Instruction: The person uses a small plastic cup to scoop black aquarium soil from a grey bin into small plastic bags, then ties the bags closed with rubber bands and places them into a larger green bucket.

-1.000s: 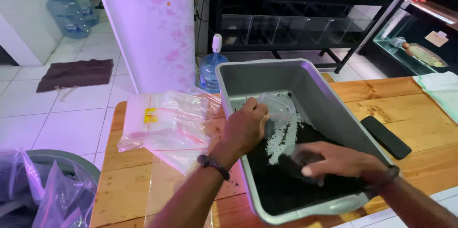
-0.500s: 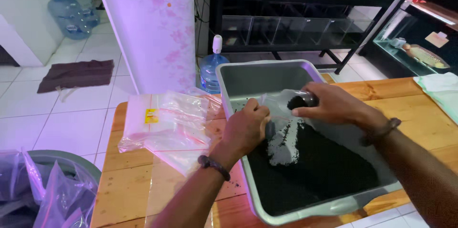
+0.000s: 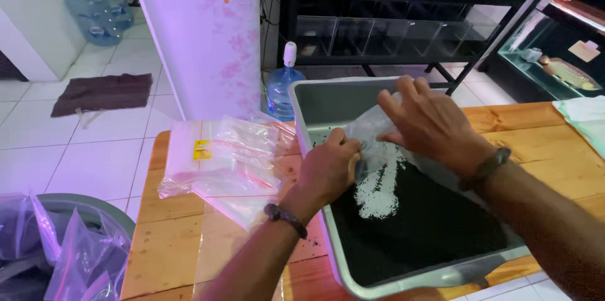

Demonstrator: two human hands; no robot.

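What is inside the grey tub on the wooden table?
The grey tub holds fine black granules, and a clear plastic bag held by the left hand and right hand. The tub floor under the granules is covered.

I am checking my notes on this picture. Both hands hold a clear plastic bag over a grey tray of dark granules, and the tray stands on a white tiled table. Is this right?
Not quite. The head view shows the grey tray standing on a wooden table; the white tiles are the floor. The rest holds: the left hand and right hand hold the clear plastic bag over the dark granules.
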